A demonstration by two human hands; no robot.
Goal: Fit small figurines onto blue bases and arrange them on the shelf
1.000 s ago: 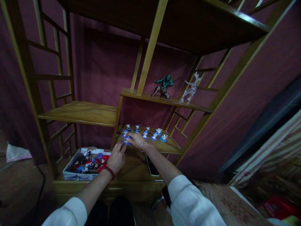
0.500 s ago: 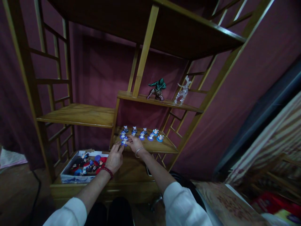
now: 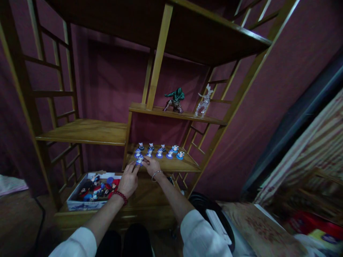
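A small white-and-purple figurine (image 3: 139, 159) on a round purple base stands at the front left of the lower shelf (image 3: 160, 165). My left hand (image 3: 129, 179), with a red bead bracelet at the wrist, has its fingertips closed at the figurine's near left side. From the right, my right hand (image 3: 152, 167), wearing a silver bangle, pinches at the same figurine. Its fingertips are small and partly hidden. Behind stand more purple-based figurines (image 3: 159, 153), a row of dark-based ones (image 3: 151, 146), and blue-based ones (image 3: 180, 155) to the right.
A cardboard box (image 3: 87, 206) of jumbled figurines sits on the lower left ledge. Above the lower shelf, a green hooded statue (image 3: 175, 100) and a clear deer ornament (image 3: 204, 102) stand on another shelf. An upright post (image 3: 160, 57) divides the cabinet. A black round seat (image 3: 211, 210) is at right.
My right hand's fingers have shifted slightly at the figurine's right side, and the left fingertips have drawn back a little. The camera view has turned slightly right.
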